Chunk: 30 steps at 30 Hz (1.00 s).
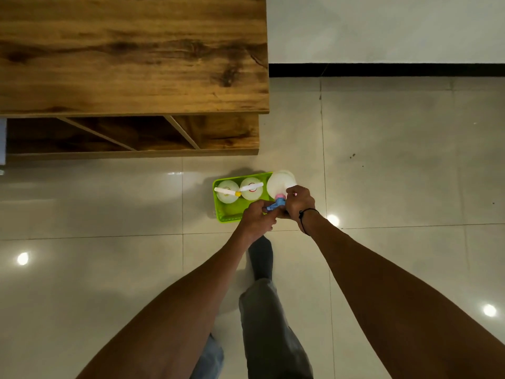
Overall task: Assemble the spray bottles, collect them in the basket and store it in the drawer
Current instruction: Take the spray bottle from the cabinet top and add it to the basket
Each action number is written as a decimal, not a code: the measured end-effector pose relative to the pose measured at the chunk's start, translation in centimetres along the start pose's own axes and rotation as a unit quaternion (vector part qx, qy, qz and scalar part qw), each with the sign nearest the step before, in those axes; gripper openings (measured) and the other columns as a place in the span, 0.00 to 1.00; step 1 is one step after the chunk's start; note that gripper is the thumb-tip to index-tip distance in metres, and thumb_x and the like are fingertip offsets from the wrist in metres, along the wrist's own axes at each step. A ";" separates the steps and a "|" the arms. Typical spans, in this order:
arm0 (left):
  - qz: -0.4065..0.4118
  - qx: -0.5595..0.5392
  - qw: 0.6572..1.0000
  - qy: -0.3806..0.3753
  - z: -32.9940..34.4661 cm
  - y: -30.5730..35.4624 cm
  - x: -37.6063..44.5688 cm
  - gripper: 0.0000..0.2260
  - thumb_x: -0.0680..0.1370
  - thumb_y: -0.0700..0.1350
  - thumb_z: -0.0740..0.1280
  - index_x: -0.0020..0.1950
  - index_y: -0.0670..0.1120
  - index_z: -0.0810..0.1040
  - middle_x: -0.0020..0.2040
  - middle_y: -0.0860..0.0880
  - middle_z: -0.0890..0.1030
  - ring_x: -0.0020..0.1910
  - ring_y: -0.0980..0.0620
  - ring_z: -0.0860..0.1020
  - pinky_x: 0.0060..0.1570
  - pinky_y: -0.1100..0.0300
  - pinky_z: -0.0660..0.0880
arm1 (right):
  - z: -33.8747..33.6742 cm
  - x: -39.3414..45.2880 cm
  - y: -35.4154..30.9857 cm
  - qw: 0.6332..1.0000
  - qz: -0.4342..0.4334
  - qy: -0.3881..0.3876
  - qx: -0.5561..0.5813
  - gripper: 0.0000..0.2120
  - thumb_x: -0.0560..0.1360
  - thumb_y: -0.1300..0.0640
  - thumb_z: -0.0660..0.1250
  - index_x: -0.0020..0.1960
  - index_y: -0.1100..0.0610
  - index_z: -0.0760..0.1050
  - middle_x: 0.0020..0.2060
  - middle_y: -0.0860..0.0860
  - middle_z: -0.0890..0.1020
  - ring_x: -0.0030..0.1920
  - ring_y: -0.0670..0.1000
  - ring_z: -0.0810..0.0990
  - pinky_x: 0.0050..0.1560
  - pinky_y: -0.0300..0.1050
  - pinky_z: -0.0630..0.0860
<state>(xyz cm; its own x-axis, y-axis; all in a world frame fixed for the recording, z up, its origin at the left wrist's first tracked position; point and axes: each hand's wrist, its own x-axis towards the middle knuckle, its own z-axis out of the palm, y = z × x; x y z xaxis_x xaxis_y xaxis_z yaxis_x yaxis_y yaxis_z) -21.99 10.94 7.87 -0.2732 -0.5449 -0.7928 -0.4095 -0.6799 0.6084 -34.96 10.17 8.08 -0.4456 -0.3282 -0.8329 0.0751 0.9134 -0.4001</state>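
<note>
Since the left hand (259, 216) fingers are curled round the blue spray head (274, 206) while the right hand (299, 203) fingers clamp the neck of the white bottle (278, 184), the likely slip is a cross-threaded or half-seated head w/ the bottle tilted, which could pop off later. Bottle sits just beyond the fingertips, over the right end of the green basket (218, 212), beside two assembled bottles (239, 190). The open wooden drawer (226, 135) is well apart, farther ahead.
</note>
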 end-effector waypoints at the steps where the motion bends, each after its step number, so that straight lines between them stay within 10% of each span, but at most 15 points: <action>1: -0.007 -0.006 1.000 -0.002 0.2 -0.4 0.6 0.11 0.81 0.50 0.71 0.59 0.45 0.80 0.55 0.45 0.84 0.47 0.50 0.81 0.47 0.54 0.79 | 0.2 0.9 0.1 0.999 0.001 -0.005 -0.034 0.19 0.81 0.62 0.67 0.71 0.60 0.74 0.70 0.61 0.74 0.66 0.66 0.77 0.58 0.59 0.82; 6: -0.055 -0.006 0.998 0.004 0.7 -2.1 3.7 0.18 0.80 0.57 0.71 0.57 0.43 0.83 0.52 0.42 0.86 0.47 0.49 0.80 0.49 0.52 0.81 | 1.8 7.7 2.0 0.987 0.000 -0.060 -0.151 0.22 0.74 0.59 0.73 0.66 0.64 0.76 0.63 0.61 0.80 0.61 0.65 0.82 0.59 0.60 0.82; 12: -0.079 -0.001 0.997 -0.018 0.9 -4.3 5.6 0.23 0.81 0.58 0.68 0.61 0.39 0.83 0.43 0.47 0.78 0.41 0.52 0.74 0.41 0.59 0.74 | 2.1 7.5 1.3 0.983 0.025 -0.100 -0.154 0.15 0.77 0.65 0.68 0.63 0.65 0.75 0.54 0.62 0.81 0.45 0.60 0.84 0.36 0.44 0.84; 15: -0.076 -0.004 0.997 -0.032 0.8 -5.6 6.6 0.27 0.81 0.60 0.67 0.62 0.35 0.81 0.42 0.45 0.75 0.41 0.50 0.72 0.42 0.56 0.72 | 2.4 9.0 1.8 0.976 0.026 -0.131 -0.171 0.08 0.79 0.65 0.66 0.58 0.62 0.75 0.51 0.60 0.80 0.43 0.56 0.82 0.49 0.47 0.84; 21: -0.095 -0.011 0.995 -0.039 0.6 -6.5 9.1 0.25 0.81 0.60 0.67 0.64 0.40 0.81 0.45 0.46 0.74 0.42 0.51 0.73 0.40 0.60 0.71 | 4.0 11.0 2.2 0.963 -0.013 -0.059 -0.262 0.06 0.78 0.63 0.70 0.46 0.62 0.73 0.35 0.54 0.77 0.31 0.52 0.77 0.12 0.31 0.60; 26: -0.117 -0.046 0.992 -0.033 0.6 -7.2 10.9 0.14 0.78 0.54 0.72 0.55 0.45 0.85 0.46 0.45 0.74 0.44 0.49 0.71 0.40 0.59 0.68 | 5.6 12.6 3.2 0.958 -0.020 -0.005 -0.287 0.13 0.74 0.57 0.74 0.56 0.62 0.80 0.55 0.60 0.84 0.58 0.61 0.82 0.42 0.40 0.72; 30: -0.116 -0.035 0.992 -0.034 0.8 -7.8 11.5 0.32 0.73 0.60 0.75 0.71 0.42 0.77 0.51 0.46 0.81 0.46 0.52 0.79 0.42 0.59 0.76 | 6.0 13.4 3.9 0.954 -0.031 0.032 -0.298 0.18 0.76 0.53 0.72 0.62 0.61 0.79 0.62 0.60 0.82 0.64 0.61 0.80 0.55 0.48 0.77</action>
<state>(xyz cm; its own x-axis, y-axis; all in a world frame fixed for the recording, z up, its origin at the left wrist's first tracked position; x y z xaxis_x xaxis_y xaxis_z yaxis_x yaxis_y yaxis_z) -22.63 10.38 -6.06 -0.2389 -0.3370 -0.9107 -0.4067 -0.8169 0.4090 -35.32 7.89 -6.91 -0.4873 -0.3883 -0.7821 -0.4646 0.8737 -0.1443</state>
